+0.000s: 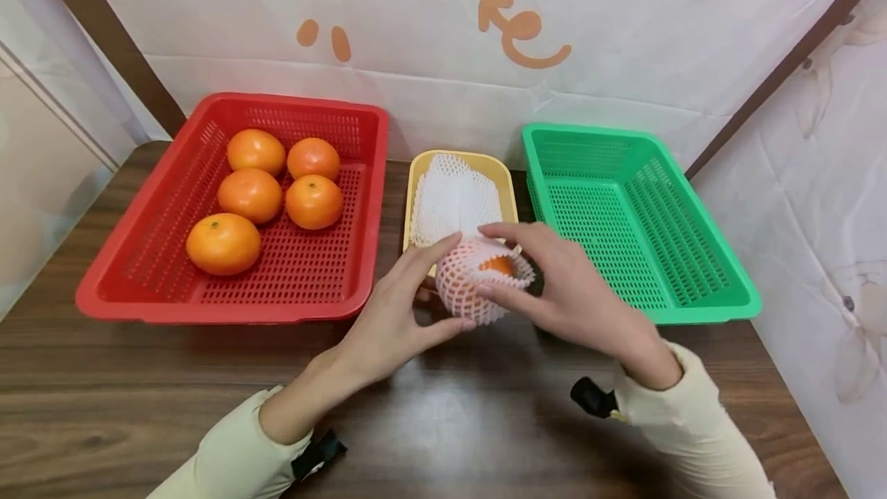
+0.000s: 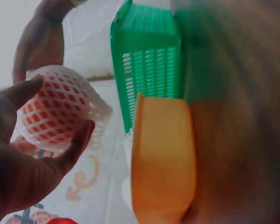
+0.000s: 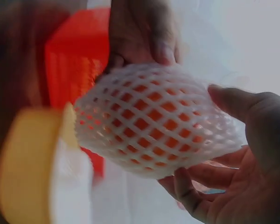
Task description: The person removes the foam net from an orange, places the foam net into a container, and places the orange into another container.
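Note:
An orange citrus fruit (image 1: 497,265) sits inside a white foam net sleeve (image 1: 463,283), held up in front of the yellow tray. Through the sleeve's open end in the head view a patch of peel shows. My left hand (image 1: 388,314) grips the sleeved fruit from the left, thumb low and fingers at the far side. From the right, my right hand (image 1: 575,291) pinches the sleeve near its open end between thumb and fingers. In the right wrist view the netting (image 3: 154,121) stretches round the fruit, its ends narrowing past it.
At the left, a red basket (image 1: 229,310) holds several oranges (image 1: 223,243). The yellow tray (image 1: 509,195) in the middle carries a pile of flat white foam nets (image 1: 457,199). A green basket (image 1: 596,214) stands at the right. Behind them hangs a printed cloth (image 1: 430,45).

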`<state>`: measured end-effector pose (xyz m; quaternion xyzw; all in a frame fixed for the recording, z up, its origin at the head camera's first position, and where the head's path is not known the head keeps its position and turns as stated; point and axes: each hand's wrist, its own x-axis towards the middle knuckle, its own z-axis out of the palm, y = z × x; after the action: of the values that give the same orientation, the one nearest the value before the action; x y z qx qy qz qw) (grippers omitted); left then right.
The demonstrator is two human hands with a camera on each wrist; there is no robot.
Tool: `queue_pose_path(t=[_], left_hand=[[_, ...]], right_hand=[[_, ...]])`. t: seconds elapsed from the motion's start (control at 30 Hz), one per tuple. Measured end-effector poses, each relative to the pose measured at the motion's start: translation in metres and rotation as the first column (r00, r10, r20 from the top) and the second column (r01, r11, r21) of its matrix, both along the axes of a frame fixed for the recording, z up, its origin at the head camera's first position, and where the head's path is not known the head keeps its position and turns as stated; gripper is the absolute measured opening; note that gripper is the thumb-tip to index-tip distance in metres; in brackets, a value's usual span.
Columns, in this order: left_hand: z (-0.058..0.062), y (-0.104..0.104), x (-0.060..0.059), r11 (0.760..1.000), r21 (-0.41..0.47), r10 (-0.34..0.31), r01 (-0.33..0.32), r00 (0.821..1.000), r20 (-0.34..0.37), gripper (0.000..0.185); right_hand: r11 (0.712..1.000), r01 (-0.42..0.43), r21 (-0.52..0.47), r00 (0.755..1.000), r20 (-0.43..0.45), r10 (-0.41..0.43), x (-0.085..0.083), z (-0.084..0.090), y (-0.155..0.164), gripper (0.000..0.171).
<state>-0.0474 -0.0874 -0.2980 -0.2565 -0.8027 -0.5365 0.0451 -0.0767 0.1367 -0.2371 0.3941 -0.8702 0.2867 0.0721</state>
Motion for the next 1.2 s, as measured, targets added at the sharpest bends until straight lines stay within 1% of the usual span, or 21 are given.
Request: queue_pose_path(t=[0.03,0.1,0.17,0.23,0.3,0.33,0.37,0.4,0.47,0.6,0.7,0.8,0.87,0.9,0.97,1.03,1.13,1.2], left_hand=[[-0.002,-0.002,0.004,1.0,0.009,-0.003,0.002,0.999,0.053,0.087],[-0.005,-0.005,0.011,0.999,0.048,-0.024,0.016,0.987,0.158,0.084],[-0.008,-0.009,0.015,0.996,0.084,-0.05,0.029,0.963,0.263,0.08],[-0.012,-0.013,0.017,0.994,0.095,-0.081,0.051,0.935,0.346,0.077],[-0.016,-0.016,0.018,0.994,0.07,-0.107,0.086,0.911,0.398,0.073],[-0.019,-0.017,0.018,0.993,0.046,-0.116,0.107,0.904,0.411,0.072],[-0.021,-0.019,0.017,0.992,0.014,-0.121,0.126,0.903,0.413,0.07],[-0.024,-0.02,0.017,0.99,-0.018,-0.12,0.14,0.904,0.41,0.07],[-0.028,-0.022,0.016,0.986,-0.082,-0.101,0.145,0.913,0.396,0.068],[-0.034,-0.023,0.016,0.981,-0.156,-0.046,0.113,0.925,0.378,0.064],[-0.037,-0.023,0.016,0.976,-0.202,-0.007,0.083,0.936,0.352,0.061],[-0.039,-0.023,0.017,0.965,-0.259,0.03,0.049,0.955,0.293,0.062],[-0.039,-0.023,0.019,0.953,-0.3,0.048,0.028,0.969,0.242,0.068],[-0.039,-0.024,0.019,0.951,-0.309,0.047,0.023,0.975,0.216,0.072],[-0.039,-0.023,0.019,0.952,-0.306,0.04,0.012,0.986,0.163,0.075],[-0.039,-0.023,0.018,0.962,-0.273,0.032,0.002,0.992,0.119,0.072],[-0.04,-0.022,0.018,0.98,-0.198,0.033,-0.019,0.997,0.065,0.059],[-0.042,-0.022,0.019,0.985,-0.165,0.048,-0.041,0.998,0.037,0.053]], right_hand=[[1.0,-0.003,-0.022,1.0,0.012,0.003,0.003,-0.006,-0.001,0.059],[0.998,-0.01,-0.057,0.998,0.056,0.014,0.009,-0.018,-0.002,0.059],[0.996,-0.007,-0.088,0.993,0.12,0.018,0.015,-0.03,-0.002,0.062],[0.993,0.005,-0.122,0.983,0.185,0.018,0.02,-0.042,-0.001,0.063],[0.987,0.031,-0.155,0.969,0.247,0.008,0.024,-0.054,-0.001,0.062],[0.985,0.048,-0.164,0.963,0.271,-0.002,0.026,-0.059,-0.001,0.062],[0.984,0.062,-0.169,0.958,0.288,-0.011,0.028,-0.065,-0.001,0.06],[0.982,0.075,-0.173,0.954,0.3,-0.02,0.029,-0.071,-0.002,0.059],[0.98,0.094,-0.175,0.946,0.322,-0.033,0.031,-0.08,-0.004,0.058],[0.975,0.125,-0.183,0.935,0.349,-0.054,0.032,-0.092,-0.007,0.056],[0.968,0.134,-0.211,0.928,0.37,-0.048,0.031,-0.097,-0.009,0.051],[0.962,0.132,-0.24,0.925,0.378,-0.033,0.03,-0.101,-0.011,0.046],[0.956,0.139,-0.257,0.928,0.372,-0.034,0.03,-0.104,-0.012,0.043],[0.953,0.144,-0.268,0.929,0.368,-0.037,0.03,-0.105,-0.013,0.042],[0.945,0.15,-0.292,0.933,0.357,-0.038,0.03,-0.106,-0.015,0.04],[0.936,0.148,-0.319,0.941,0.336,-0.034,0.03,-0.108,-0.016,0.038],[0.926,0.137,-0.351,0.949,0.314,-0.021,0.03,-0.11,-0.019,0.036],[0.924,0.133,-0.357,0.953,0.304,-0.02,0.031,-0.11,-0.02,0.035]])
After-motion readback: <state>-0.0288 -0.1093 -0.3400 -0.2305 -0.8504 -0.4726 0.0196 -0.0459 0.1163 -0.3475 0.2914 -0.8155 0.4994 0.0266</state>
